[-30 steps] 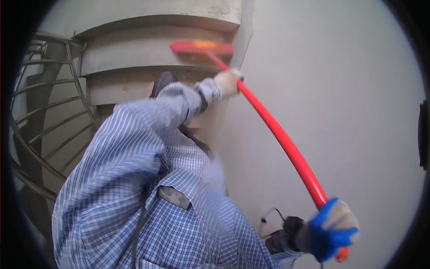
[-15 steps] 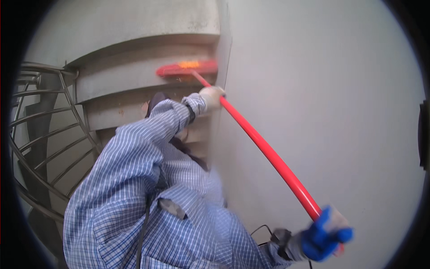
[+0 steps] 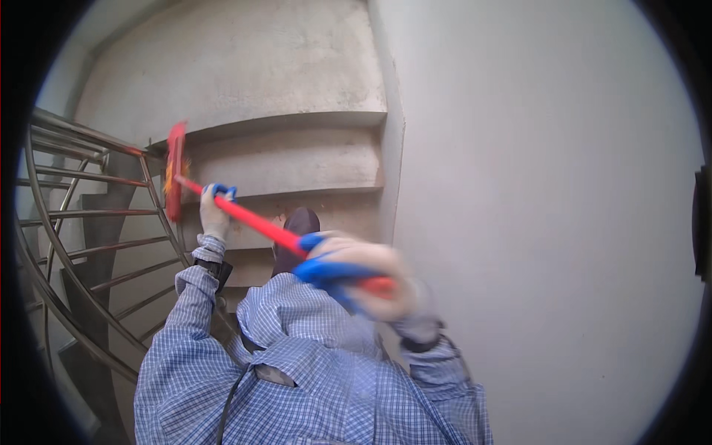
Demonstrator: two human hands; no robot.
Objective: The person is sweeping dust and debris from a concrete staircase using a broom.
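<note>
- Down the stairwell I'm looking at one red broom (image 3: 176,178), its flat brush head standing on edge at the left end of a step, close by the railing (image 3: 81,215).
- Its handle (image 3: 256,222) is a smooth, round red pole running from the head down and right toward me.
- My left hand (image 3: 215,215), in a pale glove with blue fingertips, is wrapped round the pole just below the head.
- My right hand (image 3: 360,278), same kind of glove, is closed over the near end of the pole; it's blurred, so finger detail is lost.
- Two gloved hands, one broom, one dark shoe (image 3: 297,230) showing on the tread below.
- I count about three curved steps (image 3: 297,159) ahead, bare concrete, rough and mottled grey with pale stains.
- On my left, the railing is shiny metal, several thin round bars curving along the stairs.
- On my right, a plain wall (image 3: 534,208), smooth and pale grey.
- My blue-and-white checked shirt (image 3: 311,378) fills the bottom.
</note>
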